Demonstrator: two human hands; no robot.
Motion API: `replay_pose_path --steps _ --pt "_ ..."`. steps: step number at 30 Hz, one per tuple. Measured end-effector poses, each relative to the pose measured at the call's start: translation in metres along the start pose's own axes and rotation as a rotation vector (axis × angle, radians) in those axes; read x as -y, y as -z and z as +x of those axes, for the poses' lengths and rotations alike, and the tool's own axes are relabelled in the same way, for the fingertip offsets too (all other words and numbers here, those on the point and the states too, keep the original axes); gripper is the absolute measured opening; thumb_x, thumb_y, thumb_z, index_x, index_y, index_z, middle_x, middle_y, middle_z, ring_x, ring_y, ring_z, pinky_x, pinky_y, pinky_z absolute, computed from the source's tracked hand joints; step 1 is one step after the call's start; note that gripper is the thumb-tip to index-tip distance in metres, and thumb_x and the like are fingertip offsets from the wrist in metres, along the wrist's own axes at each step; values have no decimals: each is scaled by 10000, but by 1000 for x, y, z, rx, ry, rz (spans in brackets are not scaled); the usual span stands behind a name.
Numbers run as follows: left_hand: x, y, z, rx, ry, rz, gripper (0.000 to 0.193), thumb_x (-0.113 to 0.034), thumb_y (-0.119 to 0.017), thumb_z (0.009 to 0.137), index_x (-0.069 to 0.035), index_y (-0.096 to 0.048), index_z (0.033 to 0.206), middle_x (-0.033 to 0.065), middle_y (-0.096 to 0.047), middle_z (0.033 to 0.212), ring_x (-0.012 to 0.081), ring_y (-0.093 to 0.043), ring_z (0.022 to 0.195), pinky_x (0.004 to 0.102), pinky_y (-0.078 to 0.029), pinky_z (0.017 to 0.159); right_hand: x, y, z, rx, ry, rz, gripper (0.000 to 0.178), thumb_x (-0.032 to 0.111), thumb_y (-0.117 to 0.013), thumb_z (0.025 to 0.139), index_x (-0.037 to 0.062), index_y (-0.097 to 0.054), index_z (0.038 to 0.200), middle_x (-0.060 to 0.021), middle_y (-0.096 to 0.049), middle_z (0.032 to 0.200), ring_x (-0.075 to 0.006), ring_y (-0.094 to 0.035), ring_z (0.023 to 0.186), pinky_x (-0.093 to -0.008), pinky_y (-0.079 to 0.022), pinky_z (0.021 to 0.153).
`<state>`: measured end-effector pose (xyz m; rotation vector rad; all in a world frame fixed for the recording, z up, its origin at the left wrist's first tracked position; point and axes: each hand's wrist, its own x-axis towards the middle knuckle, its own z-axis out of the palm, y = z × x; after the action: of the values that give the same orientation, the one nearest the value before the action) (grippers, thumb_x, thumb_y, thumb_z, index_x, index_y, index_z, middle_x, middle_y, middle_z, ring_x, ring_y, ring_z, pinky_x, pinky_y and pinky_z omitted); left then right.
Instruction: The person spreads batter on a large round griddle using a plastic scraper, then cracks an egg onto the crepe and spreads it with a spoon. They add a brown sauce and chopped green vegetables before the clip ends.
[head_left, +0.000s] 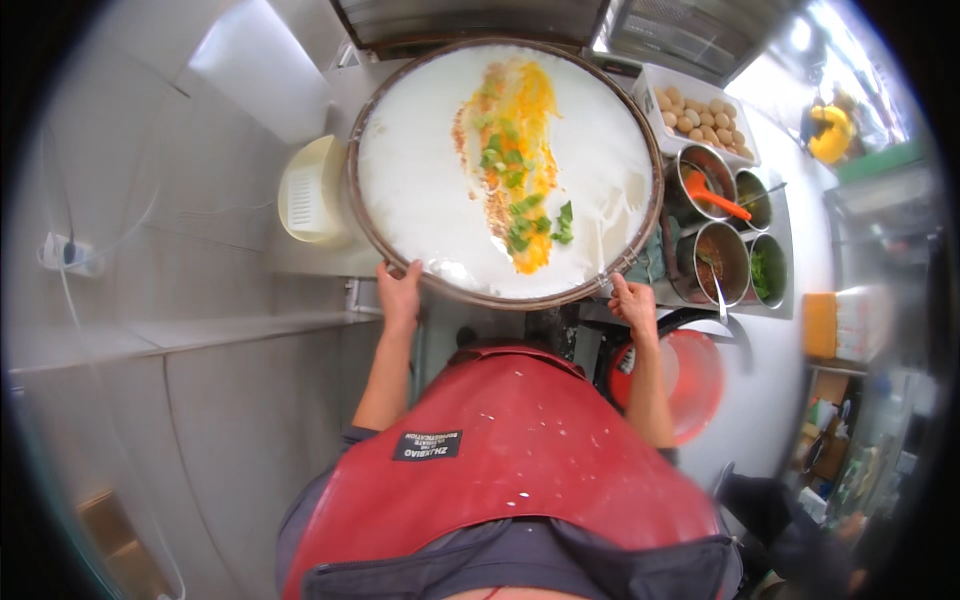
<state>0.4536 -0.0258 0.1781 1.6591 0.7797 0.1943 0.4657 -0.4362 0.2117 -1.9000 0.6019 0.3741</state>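
A wide round tray with a brown rim (356, 185) lies before me, covered by a glossy white sheet (410, 150). Down the sheet's middle runs a band of yellow egg (540, 110), brown crumbly bits (497, 214) and chopped green leaves (520, 232). My left hand (398, 295) grips the rim at the near left, its thumb on the edge and its other fingers mostly hidden beneath. At the near right my right hand (634, 303) is closed on the rim, fingers curled.
Right of the tray stand a white bin of brown eggs (706, 125) and several metal pots, one with an orange-handled utensil (715, 195), another with a spoon (718, 290). A red basin (690, 385) sits lower right. A cream plastic container (312, 190) is at the left.
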Motion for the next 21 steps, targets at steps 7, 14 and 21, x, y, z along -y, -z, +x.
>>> replay_pose_path --steps 7,14,21 --pt "40 51 7 228 60 -223 317 -165 -644 898 20 -564 1143 41 -602 794 108 -555 645 258 -465 559 -10 -4 13 64 -137 169 383 408 -606 945 64 -606 776 -23 -597 615 -83 -502 460 -210 -363 401" --pt "260 180 -41 76 616 31 134 -115 -558 904 -24 -654 887 86 -647 741 188 -641 660 294 -502 546 -18 0 28 110 -122 169 373 424 -635 927 78 -587 797 -17 -584 616 -83 -482 444 -212 -332 366" --pt "375 213 -251 -231 773 18 112 -69 -579 832 -27 -683 843 115 -673 719 212 -638 555 345 -501 481 -32 -10 14 84 200 122 405 424 -568 968 83 -572 751 -9 -562 589 -69 -473 462 -200 -346 407"
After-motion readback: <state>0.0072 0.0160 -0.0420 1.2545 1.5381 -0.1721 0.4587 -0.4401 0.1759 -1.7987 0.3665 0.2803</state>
